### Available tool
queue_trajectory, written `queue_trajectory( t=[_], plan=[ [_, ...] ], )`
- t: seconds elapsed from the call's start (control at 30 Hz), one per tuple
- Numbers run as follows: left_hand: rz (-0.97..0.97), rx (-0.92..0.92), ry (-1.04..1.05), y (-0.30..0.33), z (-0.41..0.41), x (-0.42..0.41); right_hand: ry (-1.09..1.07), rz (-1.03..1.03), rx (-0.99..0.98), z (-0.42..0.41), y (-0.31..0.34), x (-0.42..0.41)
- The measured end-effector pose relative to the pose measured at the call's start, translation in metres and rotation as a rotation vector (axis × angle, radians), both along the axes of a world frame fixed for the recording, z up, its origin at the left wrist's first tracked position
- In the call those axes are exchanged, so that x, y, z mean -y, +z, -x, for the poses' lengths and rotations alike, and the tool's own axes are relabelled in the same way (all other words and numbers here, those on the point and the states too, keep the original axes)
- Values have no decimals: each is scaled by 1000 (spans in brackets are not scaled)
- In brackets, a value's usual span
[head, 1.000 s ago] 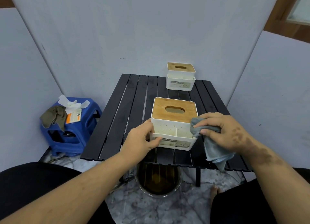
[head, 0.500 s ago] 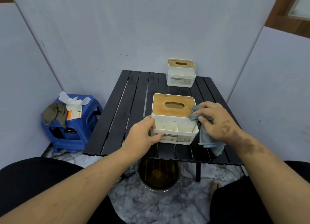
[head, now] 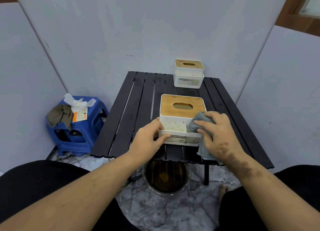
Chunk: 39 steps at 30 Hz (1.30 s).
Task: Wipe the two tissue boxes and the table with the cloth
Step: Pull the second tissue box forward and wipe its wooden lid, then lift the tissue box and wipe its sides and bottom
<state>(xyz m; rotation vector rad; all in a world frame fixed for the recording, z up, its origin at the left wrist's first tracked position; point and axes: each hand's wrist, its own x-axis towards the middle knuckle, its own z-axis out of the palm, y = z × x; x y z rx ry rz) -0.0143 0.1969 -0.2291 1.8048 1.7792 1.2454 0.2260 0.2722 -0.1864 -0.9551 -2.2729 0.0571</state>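
1. Black slatted table (head: 121,120) occupies the centre of the view.
2. Blue stool (head: 83,127) stands on the floor at 9 o'clock of the table, carrying a crumpled brown rag (head: 59,115) and white tissues (head: 76,102).
3. Near tissue box (head: 180,109), white with a wooden lid, sits by the table's 6 o'clock edge; brown specks mark its front.
4. Far tissue box (head: 188,74) stands at 12 o'clock.
5. Left hand (head: 149,140) grips the near box's 9 o'clock corner.
6. Right hand (head: 218,135) clasps the grey cloth (head: 199,121), pressed against the box's front at 3 o'clock.
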Motion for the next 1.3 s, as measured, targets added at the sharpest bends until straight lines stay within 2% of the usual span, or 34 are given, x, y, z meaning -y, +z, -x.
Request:
queue_trajectory(
  t=[0.13,0.27,0.63,0.8,0.97,1.07,1.17,1.3],
  plan=[
    [29,16,1,-1,1,-1,-120,124,-128,-15,-1,-12],
    [64,62,40,8,3,-3,-65,295,-230,-10,-5,-4],
    [86,131,44,73,22,-17,27,416,-475,-1,36,-3],
    [70,163,63,82,16,-24,74,475,-510,-2,38,-16],
    [135,186,-47,77,19,-29,197,859,-806,-5,46,-49],
    [158,159,-104,71,22,-31,229,872,-653,-12,48,-74],
    [111,160,-71,65,21,-37,281,844,-463,-22,50,-93],
    [67,210,-34,60,21,-46,360,851,-463,-25,43,-99]
  ],
)
